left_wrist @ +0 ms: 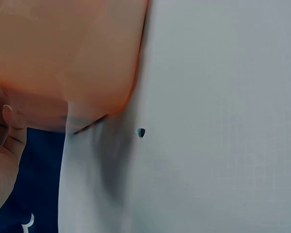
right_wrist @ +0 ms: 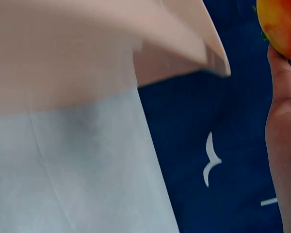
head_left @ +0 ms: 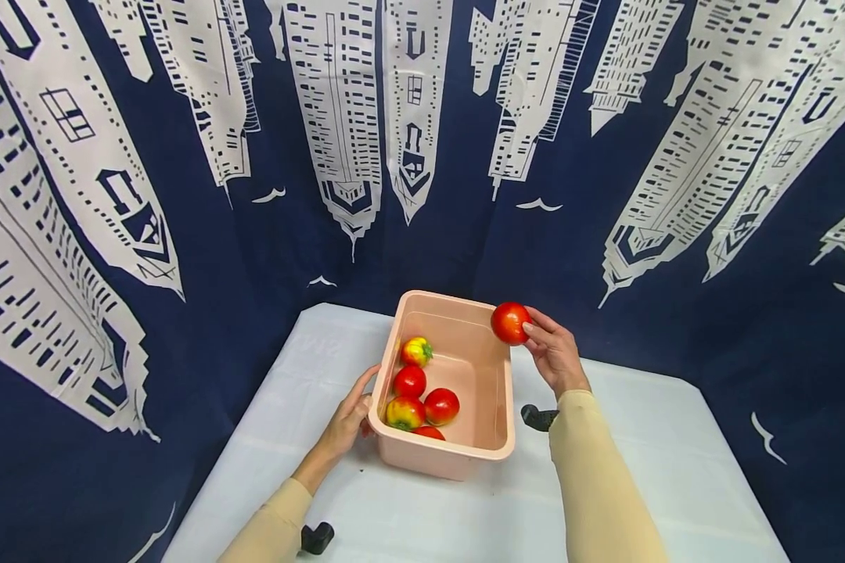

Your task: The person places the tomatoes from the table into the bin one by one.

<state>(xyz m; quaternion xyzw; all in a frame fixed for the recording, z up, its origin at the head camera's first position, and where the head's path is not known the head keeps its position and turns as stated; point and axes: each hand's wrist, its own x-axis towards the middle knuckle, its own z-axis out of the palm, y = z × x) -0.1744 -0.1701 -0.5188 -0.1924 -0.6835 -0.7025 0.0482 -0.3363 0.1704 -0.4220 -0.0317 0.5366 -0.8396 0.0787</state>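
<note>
My right hand (head_left: 555,352) holds a round, shiny red tomato (head_left: 510,323) by thumb and fingers, over the far right corner of a pink plastic bin (head_left: 458,451). In the right wrist view, the tomato (right_wrist: 281,24) shows a yellow-orange side and bits of green at its edge. My left hand (head_left: 345,422) grips the bin's left side near the rim; the left wrist view has its fingertips (left_wrist: 12,116) against the outer wall. Inside the bin, several more red tomatoes (head_left: 441,406) lie along the left side, some with yellow and green tops.
A white-covered table (head_left: 507,516) lies under the bin. Behind it hangs a dark blue cloth (head_left: 436,258) printed with white buildings and birds. Black wrist-worn pieces (head_left: 317,538) show beside both sleeves. A small dark speck (left_wrist: 140,132) is on the table cover.
</note>
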